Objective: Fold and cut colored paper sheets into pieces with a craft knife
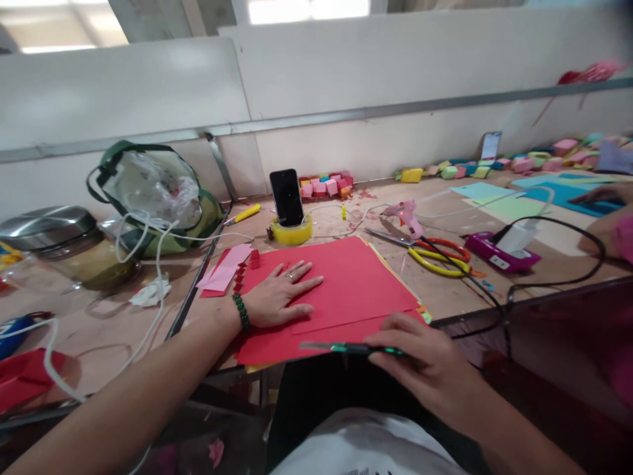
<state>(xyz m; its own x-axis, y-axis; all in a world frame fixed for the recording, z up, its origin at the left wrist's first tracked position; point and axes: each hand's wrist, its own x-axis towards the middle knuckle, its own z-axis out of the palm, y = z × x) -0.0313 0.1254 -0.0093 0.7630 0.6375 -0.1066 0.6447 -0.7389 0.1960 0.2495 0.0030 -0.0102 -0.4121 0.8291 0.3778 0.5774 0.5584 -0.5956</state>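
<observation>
Left hand: the left hand (279, 293) lies flat, palm down, fingers spread, pressing on the red paper (356, 284); its grip is apart, clamped on nothing, and a green bead bracelet (241, 311) sits at the wrist.
Right hand: the right hand (425, 369) comes in at the near edge of the paper with its grip closed around a thin dark tool with a green tint, the cutter (346, 348).
Paper: a stack of red sheets rests on the surface (459, 293) straight ahead of the person, its long sides running left to right, a few other colours peeking out at the right corner.
Key relation: the cutter's long axis runs left to right, roughly along the near edge of the paper; the tool points leftward from the right hand, towards the space just below the left wrist. The right hand is the nearer one to that edge, the left sits farther in, on top of the sheet.
Nearby: scissors (438, 254) with red and yellow handles lie to the right of the paper, a glue gun (408, 216) just beyond them; a phone (287, 196) stands upright in a roll of yellow tape (293, 232) behind the stack.
Other person: a hand (601, 196) at the far right rests on blue paper, well apart.
Hard to make out: the cutter is blurred, so whether a blade is out, or whether it touches the paper, cannot be told; the near edge of the stack is partly hidden by the right hand.
</observation>
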